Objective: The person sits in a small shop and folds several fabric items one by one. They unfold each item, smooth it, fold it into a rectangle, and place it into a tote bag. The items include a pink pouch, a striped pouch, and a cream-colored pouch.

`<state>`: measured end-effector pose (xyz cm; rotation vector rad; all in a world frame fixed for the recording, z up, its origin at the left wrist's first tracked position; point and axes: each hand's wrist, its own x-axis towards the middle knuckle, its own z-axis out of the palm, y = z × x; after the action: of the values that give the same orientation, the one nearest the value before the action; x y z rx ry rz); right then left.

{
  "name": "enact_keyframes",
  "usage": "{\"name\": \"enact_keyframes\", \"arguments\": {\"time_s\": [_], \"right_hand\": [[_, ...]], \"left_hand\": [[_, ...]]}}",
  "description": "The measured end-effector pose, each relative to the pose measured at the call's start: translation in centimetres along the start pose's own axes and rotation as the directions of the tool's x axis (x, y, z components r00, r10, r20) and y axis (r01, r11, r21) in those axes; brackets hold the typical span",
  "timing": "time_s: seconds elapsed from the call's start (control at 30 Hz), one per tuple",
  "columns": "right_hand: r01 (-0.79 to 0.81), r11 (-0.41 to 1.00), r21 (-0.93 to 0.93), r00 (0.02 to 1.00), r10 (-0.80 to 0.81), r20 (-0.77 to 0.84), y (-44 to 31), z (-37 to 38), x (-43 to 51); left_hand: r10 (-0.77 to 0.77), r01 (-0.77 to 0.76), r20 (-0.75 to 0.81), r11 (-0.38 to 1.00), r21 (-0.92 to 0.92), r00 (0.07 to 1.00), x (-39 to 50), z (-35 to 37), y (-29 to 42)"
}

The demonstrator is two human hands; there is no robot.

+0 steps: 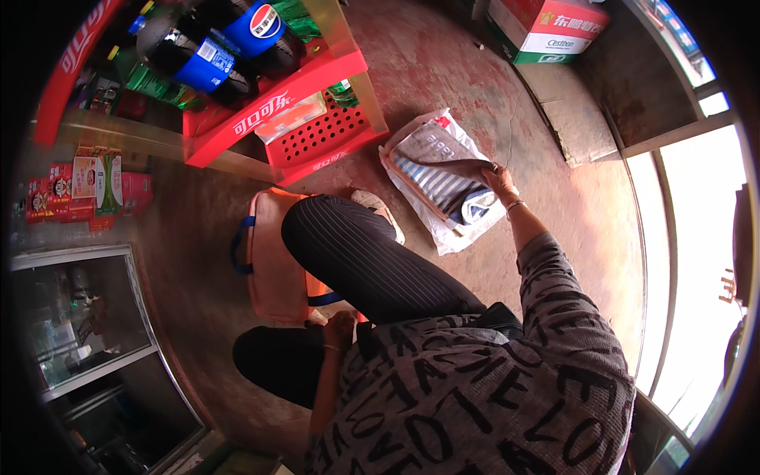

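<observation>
My right hand [500,180] grips the edge of a grey-brown cloth garment [438,149] that bears lettering. Beneath it lie a blue-and-white striped cloth [428,181] and a dark blue and white piece of fabric [475,205]. This pile rests on a white plastic bag [442,236] spread on the floor. My left hand [338,330] is curled low between my knees, close to an orange fabric bag [279,261] with blue handles; whether it holds anything cannot be made out. The bag stands partly behind my raised leg.
A red drinks rack [279,110] with large cola bottles [205,62] stands at upper left. Red packets [65,193] lie at the far left, above a glass-fronted cabinet [83,320]. Cartons [549,32] and a flat cardboard piece [570,113] are at upper right, near a bright doorway.
</observation>
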<state>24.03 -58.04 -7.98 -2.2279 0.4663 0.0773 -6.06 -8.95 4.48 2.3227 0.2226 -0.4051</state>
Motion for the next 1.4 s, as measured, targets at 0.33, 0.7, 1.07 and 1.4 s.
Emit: {"name": "enact_keyframes", "arguments": {"time_s": [0.33, 0.7, 1.07, 1.4], "right_hand": [[0.39, 0.905, -0.172, 0.918, -0.367, 0.15, -16.4, -7.0, 2.0], [0.447, 0.843, 0.299, 0.671, -0.537, 0.512, -37.8, -12.6, -4.3], [0.838, 0.406, 0.366, 0.129, -0.797, 0.59, -46.6, -0.8, -21.5], [0.741, 0.597, 0.309, 0.131, -0.579, 0.805, -42.8, 8.1, -33.1]], "left_hand": [[-0.018, -0.011, -0.148, 0.982, -0.189, 0.989, 0.5, -2.7, 1.6], [0.009, -0.145, -0.194, 0.695, -0.704, 0.981, 1.0, -10.6, 10.8], [0.273, -0.303, -0.289, 0.009, -0.953, 0.918, 0.8, -12.1, 17.7], [-0.169, -0.321, -0.313, -0.026, -0.947, 0.935, -3.6, -8.3, 11.9]]}}
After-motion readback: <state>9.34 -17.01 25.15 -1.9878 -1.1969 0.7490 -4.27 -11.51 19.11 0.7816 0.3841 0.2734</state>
